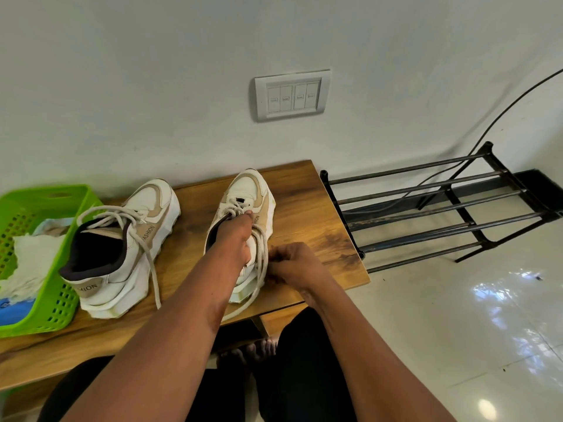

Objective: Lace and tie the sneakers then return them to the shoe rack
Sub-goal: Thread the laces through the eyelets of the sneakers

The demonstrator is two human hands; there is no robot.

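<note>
Two white and beige sneakers stand on a wooden table [307,214], toes toward the wall. The left sneaker [128,248] has loose laces [143,239] trailing over its side. My left hand [236,239] rests on the right sneaker [248,193], fingers pressing its laces at the tongue. My right hand [291,264] is beside that sneaker's heel, fingers pinched on the lace ends [262,257] that hang down its right side. The black metal shoe rack [426,208] stands to the right of the table.
A green plastic basket [58,300] with white cloth and a blue item sits at the table's left end. A switch plate [292,94] is on the wall. A black cable [502,114] runs down behind the rack. My knees and bare feet are under the table.
</note>
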